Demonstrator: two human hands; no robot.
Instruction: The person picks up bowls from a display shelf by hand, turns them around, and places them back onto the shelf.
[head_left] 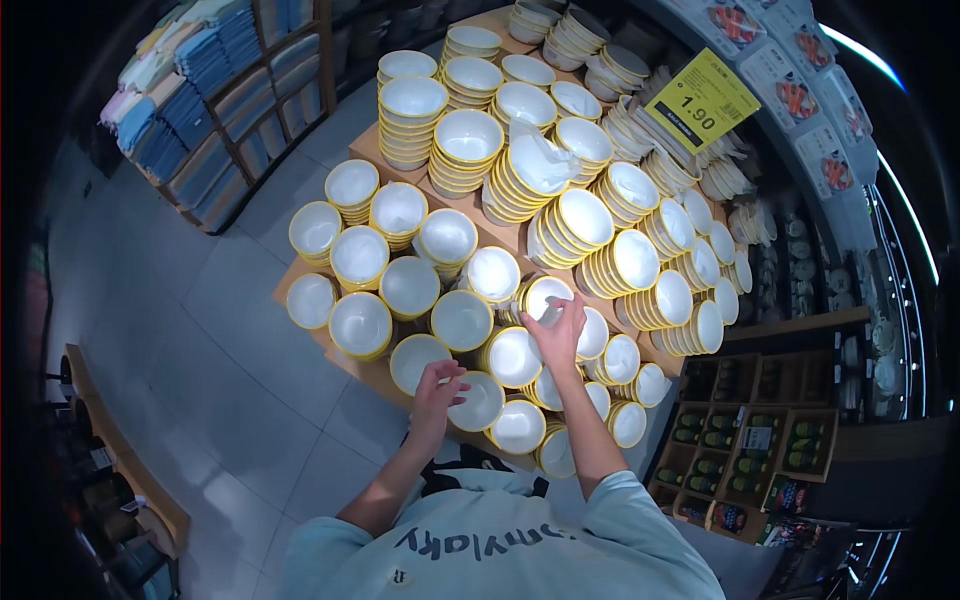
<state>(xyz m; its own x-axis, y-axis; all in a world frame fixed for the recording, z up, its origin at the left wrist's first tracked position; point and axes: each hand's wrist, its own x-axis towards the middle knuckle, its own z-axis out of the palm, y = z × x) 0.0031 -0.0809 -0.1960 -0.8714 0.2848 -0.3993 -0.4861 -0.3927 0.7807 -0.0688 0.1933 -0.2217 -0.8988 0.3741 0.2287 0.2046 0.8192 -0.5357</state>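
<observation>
Stacks of white bowls with yellow rims [361,325] cover a stepped wooden display. My right hand [557,328] is at a bowl [549,293] near the middle of the lower tier, its fingers bent at the rim with a small greyish piece by the fingertips. What exactly the fingers grip is too small to tell. My left hand [436,392] is beside the left rim of a front bowl [476,402], fingers apart and slightly curled, holding nothing. Thin white wrapping [541,158] lies in a bowl higher up.
A yellow price sign [703,101] stands above the back stacks. Folded towels [190,80] fill a shelf at the upper left. A wooden rack of jars [750,450] is at the lower right. A curved wooden counter [160,500] stands at the lower left.
</observation>
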